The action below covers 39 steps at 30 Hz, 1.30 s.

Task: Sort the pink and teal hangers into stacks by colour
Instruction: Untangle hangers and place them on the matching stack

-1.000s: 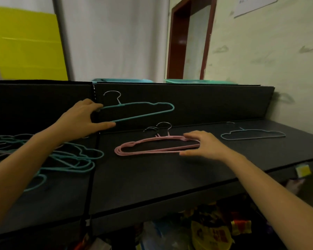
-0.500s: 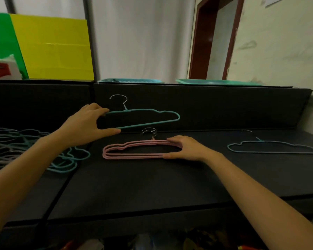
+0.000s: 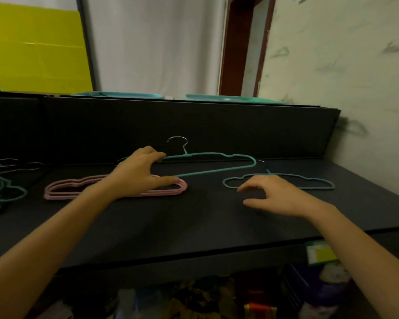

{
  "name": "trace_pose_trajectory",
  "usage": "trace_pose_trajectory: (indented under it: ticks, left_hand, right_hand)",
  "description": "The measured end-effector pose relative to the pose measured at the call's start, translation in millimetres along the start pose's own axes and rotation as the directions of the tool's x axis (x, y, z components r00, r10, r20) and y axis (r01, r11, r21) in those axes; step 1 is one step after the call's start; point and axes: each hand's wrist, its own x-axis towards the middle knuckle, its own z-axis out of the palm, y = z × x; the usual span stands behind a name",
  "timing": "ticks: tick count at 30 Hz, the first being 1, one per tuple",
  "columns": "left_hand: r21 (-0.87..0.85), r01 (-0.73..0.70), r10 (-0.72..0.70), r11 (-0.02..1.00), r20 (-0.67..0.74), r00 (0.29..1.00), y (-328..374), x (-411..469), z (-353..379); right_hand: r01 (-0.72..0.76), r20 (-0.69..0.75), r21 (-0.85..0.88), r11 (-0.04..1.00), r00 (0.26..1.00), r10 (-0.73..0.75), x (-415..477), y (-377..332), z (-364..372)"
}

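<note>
My left hand (image 3: 139,172) holds a teal hanger (image 3: 219,165) by its left end, lifted above the black table (image 3: 194,224), hook up. Under that hand lies a stack of pink hangers (image 3: 62,188), flat on the table. To the right, another teal hanger (image 3: 309,184) lies flat near the wall. My right hand (image 3: 276,194) hovers just in front of this teal hanger with fingers spread and nothing in it. A tangle of teal hangers (image 3: 0,192) sits at the far left edge.
A black back panel (image 3: 194,130) rises behind the table, with teal trays (image 3: 118,95) on top. A white wall (image 3: 355,88) closes the right side. Cluttered packets (image 3: 217,298) lie below the table's front edge.
My right hand let go of the pink stack and moved right toward the flat teal hanger. My left hand carried the teal hanger rightward, over the pink stack. The view swung right.
</note>
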Motion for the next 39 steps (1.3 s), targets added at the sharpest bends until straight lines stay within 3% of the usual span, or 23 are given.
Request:
trace_pose_trajectory:
  ticks: [6,12,24,27,32,39]
  left_hand:
    - [-0.054,-0.119,0.124,0.991,0.108,0.986,77.1,38.2,56.7]
    - [-0.061,-0.135,0.144,0.989,0.168,0.975,134.6,78.3,98.7]
    - [-0.055,-0.046,0.061,0.997,0.295,0.954,148.8,111.4,129.7]
    - [0.020,-0.078,0.067,0.997,0.333,0.940,147.9,103.8,126.2]
    - [0.185,-0.129,0.096,0.974,0.176,0.980,131.7,65.7,100.8]
    - [0.280,0.078,-0.081,0.957,-0.001,0.997,61.6,-25.4,43.1]
  right_hand:
    - [-0.080,0.009,0.030,0.996,0.997,0.080,-54.0,56.5,-25.1]
    - [-0.139,-0.003,0.047,0.989,0.990,0.139,-82.8,93.8,-35.5]
    - [-0.186,-0.007,0.053,0.981,0.982,0.187,-99.2,128.3,-41.7]
    - [-0.152,-0.003,0.031,0.988,0.988,0.152,-87.8,123.5,-38.9]
    - [-0.014,0.022,0.025,1.000,1.000,0.013,-44.3,90.3,-32.6]
    - [0.257,0.060,-0.004,0.966,0.965,-0.257,26.2,-10.4,-10.4]
